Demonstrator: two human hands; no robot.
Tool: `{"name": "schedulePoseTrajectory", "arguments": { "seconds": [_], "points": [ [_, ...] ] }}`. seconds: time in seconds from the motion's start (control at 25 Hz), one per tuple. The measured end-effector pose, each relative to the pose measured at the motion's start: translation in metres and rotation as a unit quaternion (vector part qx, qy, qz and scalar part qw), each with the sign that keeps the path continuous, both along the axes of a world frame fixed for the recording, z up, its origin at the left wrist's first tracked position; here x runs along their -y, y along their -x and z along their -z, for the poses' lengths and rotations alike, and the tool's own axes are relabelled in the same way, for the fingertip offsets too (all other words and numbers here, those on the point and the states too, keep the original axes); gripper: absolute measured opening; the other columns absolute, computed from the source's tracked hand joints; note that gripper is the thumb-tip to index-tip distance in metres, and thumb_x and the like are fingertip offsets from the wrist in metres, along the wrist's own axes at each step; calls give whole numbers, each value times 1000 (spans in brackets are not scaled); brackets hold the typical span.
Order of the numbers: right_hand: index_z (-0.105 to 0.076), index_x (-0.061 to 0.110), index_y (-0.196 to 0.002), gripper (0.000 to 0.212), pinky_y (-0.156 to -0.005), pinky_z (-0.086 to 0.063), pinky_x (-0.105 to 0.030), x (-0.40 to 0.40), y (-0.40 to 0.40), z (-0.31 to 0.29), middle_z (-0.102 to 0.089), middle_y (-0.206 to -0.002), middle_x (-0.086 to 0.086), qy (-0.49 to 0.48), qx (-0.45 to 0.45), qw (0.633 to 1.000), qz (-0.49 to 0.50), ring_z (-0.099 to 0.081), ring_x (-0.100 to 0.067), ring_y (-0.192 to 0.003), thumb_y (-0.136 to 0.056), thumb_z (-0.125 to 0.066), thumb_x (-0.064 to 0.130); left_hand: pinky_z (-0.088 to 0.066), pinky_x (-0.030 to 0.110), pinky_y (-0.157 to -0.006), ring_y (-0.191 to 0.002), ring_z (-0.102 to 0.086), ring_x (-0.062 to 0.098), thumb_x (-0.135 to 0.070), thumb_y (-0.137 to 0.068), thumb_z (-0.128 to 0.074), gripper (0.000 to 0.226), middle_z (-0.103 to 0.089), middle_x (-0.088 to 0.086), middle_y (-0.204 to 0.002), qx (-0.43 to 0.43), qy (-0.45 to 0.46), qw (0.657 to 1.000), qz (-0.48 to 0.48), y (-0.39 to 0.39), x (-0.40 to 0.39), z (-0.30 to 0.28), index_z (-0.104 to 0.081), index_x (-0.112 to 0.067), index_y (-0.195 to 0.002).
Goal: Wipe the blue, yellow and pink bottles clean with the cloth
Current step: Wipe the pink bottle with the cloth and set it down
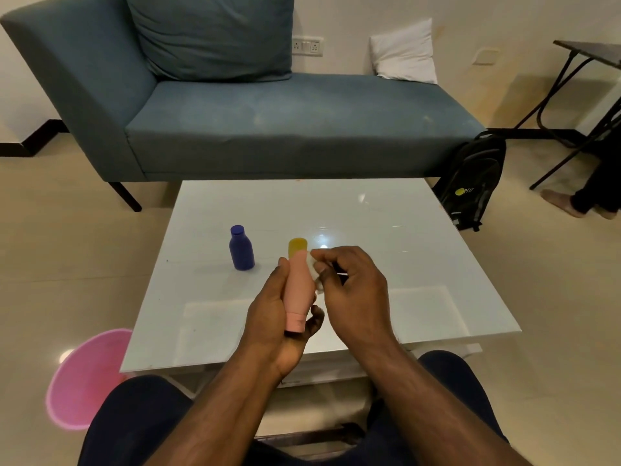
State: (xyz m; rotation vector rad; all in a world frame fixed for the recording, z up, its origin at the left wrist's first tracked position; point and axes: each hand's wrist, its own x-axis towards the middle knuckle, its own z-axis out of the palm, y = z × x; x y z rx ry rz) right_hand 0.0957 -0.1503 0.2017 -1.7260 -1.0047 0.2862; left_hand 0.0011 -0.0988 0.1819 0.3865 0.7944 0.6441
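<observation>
Holding: the left hand [274, 307] is curled round the pink bottle [297, 290], which is tilted, cap end toward the person, above the table.
Right hand: the right hand [349, 284] pinches a small white cloth [313, 269] between its fingertips and presses it on the side of the pink bottle, near the bottle's far end.
Blue bottle: the blue bottle [241, 248] stands upright on the table, beyond and to the left of the left hand, apart from it.
Yellow bottle: the yellow bottle [297, 247] stands just behind the hands; only its top shows above the pink bottle.
Surface: a glossy white table [420, 257] lies under both hands, with light glare past the right hand.
Room: a blue-grey sofa [268, 129] with a cushion stands beyond the table; a white pillow [405, 52] is at its far right; a black backpack [472, 183] leans on the floor to the right; a pink mat [84, 375] lies left of the left forearm.
Hard to see: most of the cloth is covered by the right fingers; someone's feet at the right edge are cut off.
</observation>
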Motion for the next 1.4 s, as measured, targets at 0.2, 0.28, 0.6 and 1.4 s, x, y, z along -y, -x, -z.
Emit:
{"name": "schedulePoseTrajectory", "arguments": {
  "seconds": [0.2, 0.28, 0.6, 1.4],
  "points": [
    [-67, 25, -98, 21, -79, -47, -11, 19, 30, 13, -59, -99, 15, 0, 7, 999, -37, -57, -1, -98, -88, -63, 7, -61, 39, -68, -83, -68, 25, -53, -95, -53, 55, -70, 16, -96, 60, 60, 996, 4, 2, -11, -6, -65, -3, -117],
    [-68, 25, -99, 20, -80, -48, -12, 27, 36, 20, -60, -100, 15, 7, 21, 998, -54, -57, 0, -98, -88, -63, 9, -60, 34, -58, -86, -66, 23, -55, -95, -53, 58, -69, 15, -100, 59, 76, 995, 15, 4, -16, -3, -68, -3, -117],
    [-67, 23, -105, 20, -83, -45, -8, 30, 38, 18, -59, -106, 11, 27, 96, 991, -93, -55, 2, -98, -90, -61, 12, -58, 39, -75, -86, -70, 23, -48, -88, -64, 54, -71, 12, -113, 59, 16, 998, -22, 5, -21, 11, -58, -22, -136],
    [-66, 22, -94, 15, -83, -57, -35, 15, 31, 14, -70, -95, 6, 67, -267, 959, -63, -68, -10, -88, -81, -72, 16, -50, 49, -87, -94, -61, 25, -42, -90, -59, 36, -75, 2, -102, 7, -142, 986, -87, 3, -11, 7, -63, -27, -123]
  ]
}}
